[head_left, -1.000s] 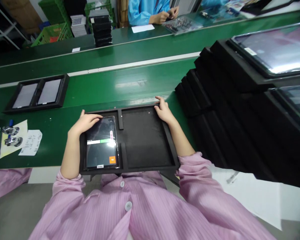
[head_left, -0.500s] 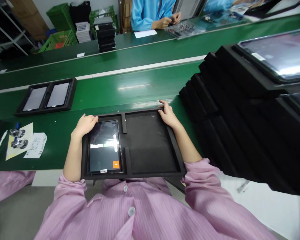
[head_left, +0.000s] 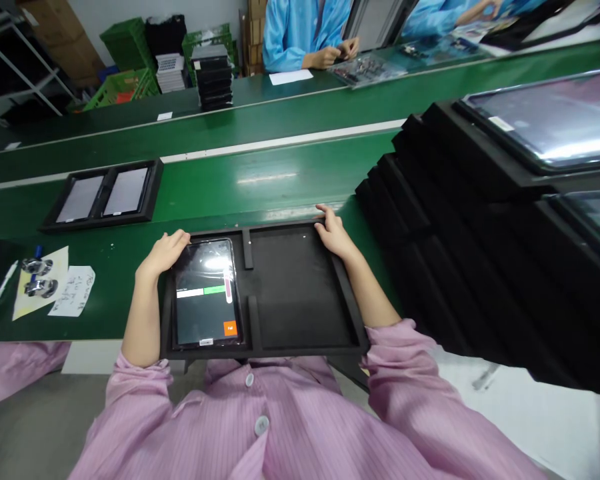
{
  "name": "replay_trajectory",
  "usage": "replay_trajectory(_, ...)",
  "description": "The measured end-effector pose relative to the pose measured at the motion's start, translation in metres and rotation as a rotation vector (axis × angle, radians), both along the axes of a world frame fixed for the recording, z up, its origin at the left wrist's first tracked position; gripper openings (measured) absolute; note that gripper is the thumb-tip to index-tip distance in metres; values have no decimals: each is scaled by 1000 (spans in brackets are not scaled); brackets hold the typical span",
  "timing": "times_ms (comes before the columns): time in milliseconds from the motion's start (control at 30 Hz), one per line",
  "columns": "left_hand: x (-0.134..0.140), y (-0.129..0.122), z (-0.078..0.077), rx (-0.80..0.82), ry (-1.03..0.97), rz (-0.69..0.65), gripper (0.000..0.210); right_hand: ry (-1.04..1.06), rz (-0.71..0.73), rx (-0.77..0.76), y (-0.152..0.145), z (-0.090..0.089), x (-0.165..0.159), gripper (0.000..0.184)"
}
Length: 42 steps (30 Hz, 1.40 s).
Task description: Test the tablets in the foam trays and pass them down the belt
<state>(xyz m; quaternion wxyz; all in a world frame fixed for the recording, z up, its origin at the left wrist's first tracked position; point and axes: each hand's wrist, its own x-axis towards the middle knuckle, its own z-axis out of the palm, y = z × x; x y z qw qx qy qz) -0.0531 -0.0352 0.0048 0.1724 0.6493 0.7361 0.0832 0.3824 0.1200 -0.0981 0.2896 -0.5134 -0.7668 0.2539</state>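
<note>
In front of me lies a black foam tray [head_left: 305, 293] with two compartments. The left one holds a tablet [head_left: 206, 310], its screen lit with white and green bars and an orange button; the right compartment is bare. My left hand [head_left: 166, 253] is closed over the tray's far left corner, fingertips by the tablet's upper edge. Around the far right corner, my right hand [head_left: 334, 233] grips the rim with the index finger stretched out. The undersides of both hands are hidden.
A tall stack of black trays [head_left: 430, 240] with tablets on top stands close on the right. Another tray with two tablets [head_left: 105, 197] lies at the far left. Notes [head_left: 74, 291], clear round pieces and a white pen [head_left: 4, 283] lie left. Co-workers in blue sit across the bench.
My left hand has shifted slightly left at the tray corner. My right hand keeps its hold. The tablet's screen now shows a wider green bar, and the view has tilted a little.
</note>
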Motion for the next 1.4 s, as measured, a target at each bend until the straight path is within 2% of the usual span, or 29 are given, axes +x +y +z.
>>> replay_trajectory(133, 7, -9, -7, 55, -53, 28, 40, -3, 2, 2, 0, 1, -1, 56)
replay_trajectory(267, 9, -23, -13, 66, -63, -19, 37, -3, -1, 5, 0, 1, -1, 55)
replay_trajectory(400, -2, -47, -20, 140, -180, -101, 43, -5, -2, 11, 0, -1, 0, 55)
replay_trajectory(500, -10, -65, -30, 260, -226, -69, 50, 5, -4, 24, 1, -4, 1, 54)
replay_trajectory(600, -12, -71, -39, 248, -194, -63, 59, 17, -9, 41, 3, -8, 1, 53)
replay_trajectory(700, 0, -61, -38, 234, -67, -25, 65, 20, -12, 45, 5, -10, 1, 54)
replay_trajectory(767, 18, -47, -32, 220, 61, -51, 63, 16, -12, 44, 5, -9, 1, 54)
replay_trajectory(900, 65, -16, -20, 122, 162, -397, 54, -1, -3, 36, 4, -7, 1, 55)
replay_trajectory(967, 82, -6, -19, 76, 179, -509, 52, -1, 2, 37, 4, -7, 2, 55)
replay_trajectory(1133, 89, -6, -22, 78, 214, -518, 52, 18, 5, 30, 7, -7, -1, 54)
replay_trajectory(1267, 93, -12, -22, 110, 238, -514, 49, 8, 6, -77, 1, 4, -7, 59)
replay_trajectory(1400, 99, -4, -36, 151, 356, -489, 44, 13, -55, -51, -5, 17, -14, 59)
